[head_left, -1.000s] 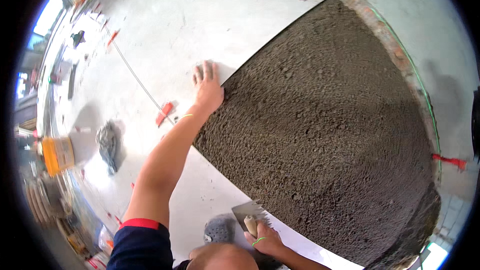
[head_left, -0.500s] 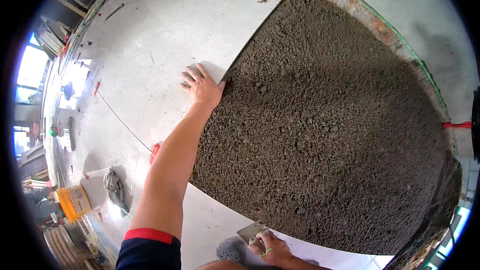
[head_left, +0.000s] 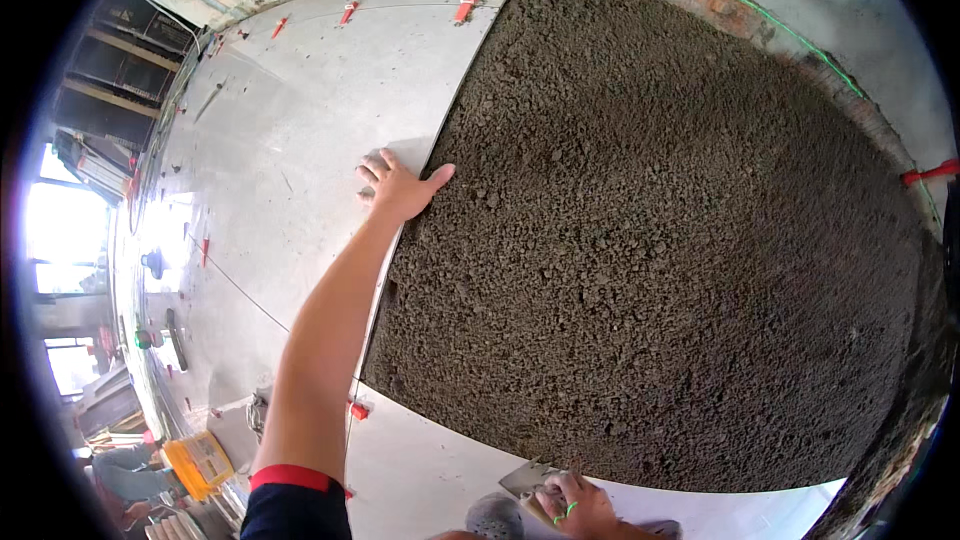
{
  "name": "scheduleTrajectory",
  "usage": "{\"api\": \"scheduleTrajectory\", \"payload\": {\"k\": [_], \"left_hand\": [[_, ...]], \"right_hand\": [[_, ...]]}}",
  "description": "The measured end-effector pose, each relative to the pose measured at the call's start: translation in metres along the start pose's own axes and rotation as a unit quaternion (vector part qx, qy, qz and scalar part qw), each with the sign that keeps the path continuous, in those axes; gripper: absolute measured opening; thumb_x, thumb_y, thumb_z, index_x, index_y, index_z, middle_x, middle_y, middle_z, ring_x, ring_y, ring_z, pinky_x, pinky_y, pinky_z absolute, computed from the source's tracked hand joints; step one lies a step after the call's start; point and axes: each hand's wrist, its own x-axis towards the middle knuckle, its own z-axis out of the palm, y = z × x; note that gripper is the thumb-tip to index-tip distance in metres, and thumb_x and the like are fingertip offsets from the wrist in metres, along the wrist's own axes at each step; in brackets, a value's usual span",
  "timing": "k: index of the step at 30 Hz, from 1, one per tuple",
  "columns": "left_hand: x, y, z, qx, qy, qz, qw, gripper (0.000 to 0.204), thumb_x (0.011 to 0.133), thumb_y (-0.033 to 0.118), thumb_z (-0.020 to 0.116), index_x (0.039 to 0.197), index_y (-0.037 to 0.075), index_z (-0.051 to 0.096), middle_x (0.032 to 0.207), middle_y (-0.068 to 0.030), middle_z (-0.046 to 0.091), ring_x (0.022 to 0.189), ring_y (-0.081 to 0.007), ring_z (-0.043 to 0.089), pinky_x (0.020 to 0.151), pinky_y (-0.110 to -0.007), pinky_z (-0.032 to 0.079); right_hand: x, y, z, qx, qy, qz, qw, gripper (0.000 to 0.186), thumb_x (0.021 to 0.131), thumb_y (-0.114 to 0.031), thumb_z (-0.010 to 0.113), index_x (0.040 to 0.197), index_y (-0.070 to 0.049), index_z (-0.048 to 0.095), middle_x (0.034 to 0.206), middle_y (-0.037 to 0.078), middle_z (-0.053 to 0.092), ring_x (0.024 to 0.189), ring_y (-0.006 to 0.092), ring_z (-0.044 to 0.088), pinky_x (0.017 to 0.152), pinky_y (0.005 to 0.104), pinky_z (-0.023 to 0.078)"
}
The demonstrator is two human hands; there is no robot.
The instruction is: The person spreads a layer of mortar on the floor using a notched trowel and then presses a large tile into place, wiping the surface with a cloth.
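Two hands are engaged: the left hand (head_left: 398, 185) is spread flat on the laid grey tile (head_left: 300, 150) beside the mortar bed (head_left: 650, 240), while a steel trowel (head_left: 528, 485) is gripped by the right hand (head_left: 578, 507). Light and stiff, it looks — best held by its handle.

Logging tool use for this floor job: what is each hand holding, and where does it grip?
The right hand grips a trowel at its handle end. The left hand holds nothing; it lies flat on the grey tile beside the mortar bed.
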Motion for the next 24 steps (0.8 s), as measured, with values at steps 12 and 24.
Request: {"api": "scheduleTrajectory", "payload": {"k": [12,24], "left_hand": [[0.039,0.012,0.037,0.193,0.111,0.008,0.975,0.11,0.092,0.055,0.065,0.16,-0.003,0.001,0.16,-0.0413,0.008,0.147,-0.0593,0.016,0.117,-0.063,0.026],[0.06,0.069,0.003,0.034,0.042,-0.055,0.997,0.139,0.074,0.082,0.066,0.159,-0.006,0.0,0.161,-0.0399,0.0,0.152,-0.0525,0.003,0.117,-0.069,0.017]], "right_hand": [[-0.001,-0.009,0.027,0.098,-0.028,0.129,0.986,0.035,0.09,-0.032,0.073,0.115,-0.01,0.064,0.111,0.021,0.065,0.087,0.044,0.067,0.073,0.0549,0.056],[-0.026,-0.003,0.047,0.153,0.168,0.047,0.973,0.015,0.092,-0.016,0.07,0.101,-0.006,0.065,0.09,0.02,0.065,0.079,0.0425,0.065,0.062,0.0508,0.053]]}}
